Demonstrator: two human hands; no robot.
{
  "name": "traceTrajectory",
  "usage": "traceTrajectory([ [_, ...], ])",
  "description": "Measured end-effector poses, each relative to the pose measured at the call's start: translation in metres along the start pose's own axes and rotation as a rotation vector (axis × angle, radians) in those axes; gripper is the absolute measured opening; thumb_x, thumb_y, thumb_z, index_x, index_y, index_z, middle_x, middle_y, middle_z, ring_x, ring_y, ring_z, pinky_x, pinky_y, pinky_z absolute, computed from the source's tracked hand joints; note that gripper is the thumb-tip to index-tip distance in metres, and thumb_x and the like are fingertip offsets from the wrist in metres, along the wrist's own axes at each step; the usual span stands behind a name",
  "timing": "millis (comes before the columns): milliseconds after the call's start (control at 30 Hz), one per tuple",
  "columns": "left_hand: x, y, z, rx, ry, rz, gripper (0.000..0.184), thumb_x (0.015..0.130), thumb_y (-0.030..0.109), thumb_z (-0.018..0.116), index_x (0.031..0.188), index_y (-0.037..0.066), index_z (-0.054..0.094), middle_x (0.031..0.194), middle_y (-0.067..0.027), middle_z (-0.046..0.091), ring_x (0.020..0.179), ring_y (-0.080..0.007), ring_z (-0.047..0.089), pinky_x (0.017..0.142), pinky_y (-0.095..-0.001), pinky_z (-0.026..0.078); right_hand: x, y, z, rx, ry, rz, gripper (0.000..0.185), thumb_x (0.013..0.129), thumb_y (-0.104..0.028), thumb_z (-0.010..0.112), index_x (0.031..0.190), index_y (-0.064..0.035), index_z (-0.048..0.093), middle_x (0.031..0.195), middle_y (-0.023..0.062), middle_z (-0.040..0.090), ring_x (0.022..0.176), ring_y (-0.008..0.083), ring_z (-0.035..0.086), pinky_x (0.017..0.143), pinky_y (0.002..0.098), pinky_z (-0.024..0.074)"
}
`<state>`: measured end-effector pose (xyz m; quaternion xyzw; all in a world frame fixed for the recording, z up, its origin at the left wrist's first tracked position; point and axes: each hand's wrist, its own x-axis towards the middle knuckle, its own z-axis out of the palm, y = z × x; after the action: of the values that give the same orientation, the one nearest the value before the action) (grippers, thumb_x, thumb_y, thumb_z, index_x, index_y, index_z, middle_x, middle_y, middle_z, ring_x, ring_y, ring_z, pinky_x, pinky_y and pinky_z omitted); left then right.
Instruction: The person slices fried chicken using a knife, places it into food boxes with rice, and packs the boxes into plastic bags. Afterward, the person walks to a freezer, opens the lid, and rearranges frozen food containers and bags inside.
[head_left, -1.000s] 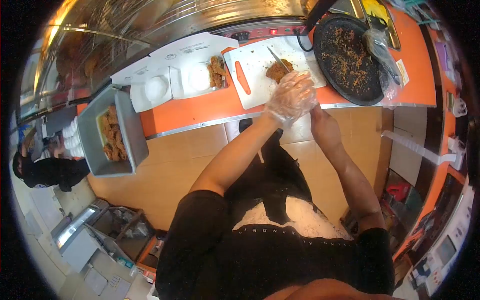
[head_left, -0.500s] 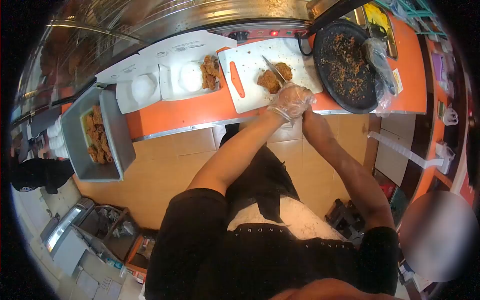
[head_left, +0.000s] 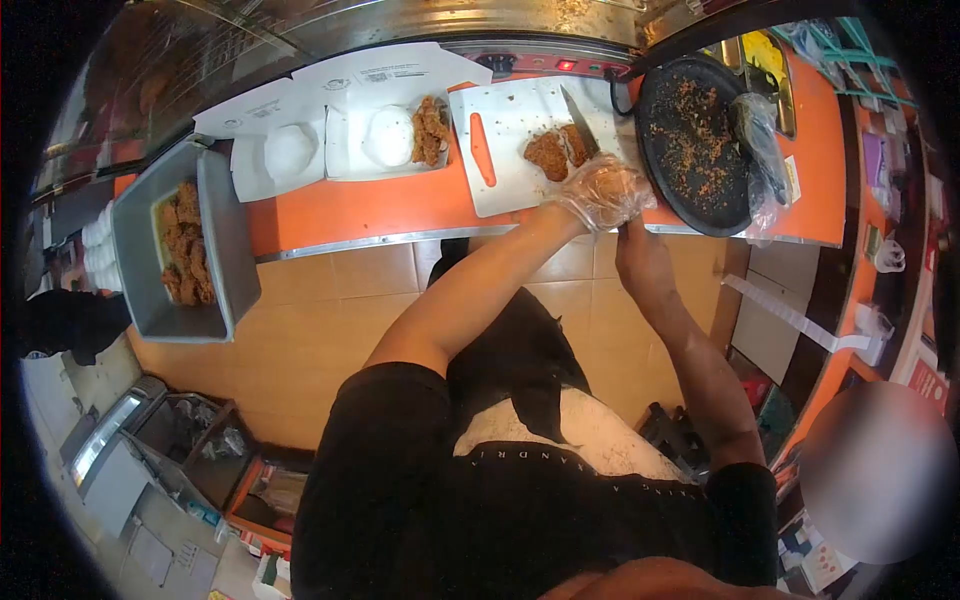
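My left hand (head_left: pixel 607 190), in a clear plastic glove, is closed around the handle end of a knife (head_left: pixel 577 117). The blade points away from me over a white cutting board (head_left: pixel 505 140) with an orange-red handle slot. Left of the blade lies a piece of breaded fried chicken (head_left: pixel 546 155). A second, paler-edged chicken piece (head_left: pixel 574 144) is against the blade, partly covered. My bare right hand (head_left: pixel 643 262) is at the counter's front edge, its closed fingers against the underside of the gloved hand. What they pinch is hidden.
A black round pan (head_left: pixel 700 195) with crumbs stands right of the board, a plastic bag (head_left: pixel 762 170) on its rim. On the left are an open paper box (head_left: pixel 345 165) with rice and fried chicken, and a grey bin (head_left: pixel 230 250) of chicken.
The knife and both my hands have shifted to the right across the board. The blade now stands steeper, along the right side of the chicken pieces. The camera view has shifted slightly.
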<state>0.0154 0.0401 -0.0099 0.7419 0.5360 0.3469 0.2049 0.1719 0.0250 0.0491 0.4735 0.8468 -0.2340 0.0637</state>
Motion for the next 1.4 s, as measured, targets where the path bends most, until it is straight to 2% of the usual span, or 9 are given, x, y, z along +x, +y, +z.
traceTrajectory([
  [333,-0.007,-0.015,0.013,-0.025,-0.173,-0.075,0.023,0.091,0.03,0.056,0.092,0.012,0.069,0.086,-0.0137,0.07,0.085,-0.0335,0.068,0.079,-0.0458,0.052,0.003,-0.002,0.018,-0.065,-0.048,0.082,0.026,0.099,-0.014,0.043,0.122,-0.0025,0.04,0.08,0.0312,0.066,0.076,0.0496,0.065,0.069,0.062,0.0503],
  [433,-0.014,-0.029,0.034,-0.037,-0.079,0.045,0.026,0.091,0.032,0.054,0.092,0.012,0.071,0.088,-0.0141,0.071,0.085,-0.0333,0.069,0.079,-0.0462,0.053,0.007,-0.005,0.028,-0.059,-0.075,0.111,0.025,0.099,-0.013,0.042,0.121,-0.0014,0.04,0.08,0.0314,0.066,0.078,0.0501,0.065,0.071,0.0615,0.0505],
  [567,-0.011,-0.037,0.036,0.046,-0.128,-0.055,0.027,0.091,0.033,0.055,0.09,0.011,0.071,0.088,-0.0147,0.072,0.084,-0.0325,0.07,0.079,-0.0463,0.053,0.018,0.0,0.029,-0.034,-0.092,0.104,0.024,0.098,-0.011,0.041,0.119,0.0008,0.043,0.083,0.0328,0.066,0.081,0.051,0.065,0.073,0.0606,0.0507],
  [667,-0.013,-0.023,0.026,-0.217,-0.106,-0.116,0.028,0.091,0.033,0.056,0.089,0.01,0.071,0.09,-0.0159,0.072,0.084,-0.0323,0.07,0.079,-0.0464,0.054,0.008,-0.009,0.017,0.07,-0.164,0.084,0.025,0.098,-0.012,0.04,0.118,0.0004,0.047,0.086,0.0343,0.065,0.083,0.0529,0.064,0.075,0.0611,0.0501],
  [733,-0.01,-0.015,0.013,0.139,-0.305,0.007,0.03,0.093,0.035,0.055,0.088,0.01,0.071,0.09,-0.0164,0.072,0.085,-0.0335,0.07,0.079,-0.0468,0.053,0.007,0.015,0.058,0.035,-0.066,0.089,0.027,0.099,-0.014,0.039,0.123,-0.001,0.044,0.086,0.0349,0.065,0.084,0.0535,0.063,0.074,0.0627,0.0486],
  [867,-0.003,-0.019,0.016,-0.071,-0.085,-0.049,0.033,0.096,0.036,0.054,0.084,0.008,0.068,0.084,-0.0161,0.07,0.085,-0.0323,0.07,0.079,-0.0472,0.052,0.008,-0.011,0.002,0.091,-0.113,0.102,0.031,0.101,-0.016,0.04,0.128,-0.0031,0.041,0.086,0.035,0.064,0.084,0.0537,0.063,0.072,0.0648,0.0469],
  [967,-0.003,0.004,-0.007,0.031,-0.07,-0.035,0.022,0.092,0.026,0.058,0.082,0.009,0.067,0.081,-0.0136,0.069,0.084,-0.0317,0.069,0.081,-0.0471,0.051,-0.007,-0.025,-0.009,0.057,-0.072,0.118,0.027,0.101,-0.019,0.043,0.123,-0.0043,0.043,0.083,0.0342,0.064,0.08,0.0537,0.062,0.071,0.0655,0.0466],
  [1267,-0.044,0.002,-0.005,0.029,-0.02,-0.038,0.017,0.088,0.024,0.06,0.079,0.011,0.067,0.082,-0.0127,0.07,0.081,-0.0324,0.068,0.079,-0.047,0.051,-0.02,-0.035,0.007,0.007,-0.15,0.103,0.019,0.101,-0.019,0.044,0.111,-0.0033,0.047,0.081,0.0343,0.064,0.078,0.0535,0.063,0.071,0.0641,0.0471],
  [1400,-0.052,-0.003,0.011,-0.103,0.004,-0.034,0.018,0.089,0.023,0.061,0.077,0.01,0.066,0.08,-0.0129,0.069,0.079,-0.0321,0.068,0.078,-0.0468,0.05,-0.017,0.002,0.063,0.048,-0.107,0.013,0.02,0.097,-0.012,0.044,0.114,-0.0021,0.047,0.081,0.0342,0.064,0.079,0.0535,0.063,0.072,0.0636,0.0473],
])
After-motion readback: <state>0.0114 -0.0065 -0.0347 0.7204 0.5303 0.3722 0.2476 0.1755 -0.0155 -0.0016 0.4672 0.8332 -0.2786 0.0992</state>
